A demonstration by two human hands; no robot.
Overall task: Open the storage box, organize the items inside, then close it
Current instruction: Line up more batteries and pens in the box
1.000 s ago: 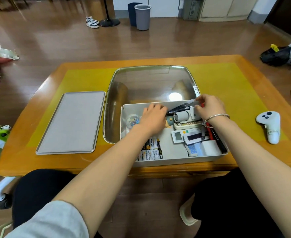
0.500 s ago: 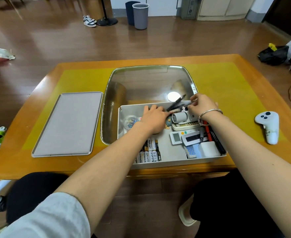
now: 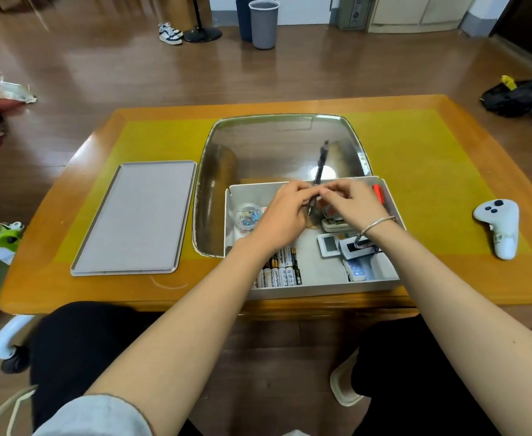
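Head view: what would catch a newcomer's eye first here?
Both hands, left hand and right hand, meet over the open white storage box at the table's near edge, holding a dark pen that points up and away. A row of batteries lies in the box's near part; the flat grey lid rests to its left.

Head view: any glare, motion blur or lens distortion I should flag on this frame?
Head view: a bright round lamp reflection glares on the glass inset; the black pen raised between the left hand and right hand is smeared by motion; wide-angle distortion bows the table edges; batteries stay sharp.
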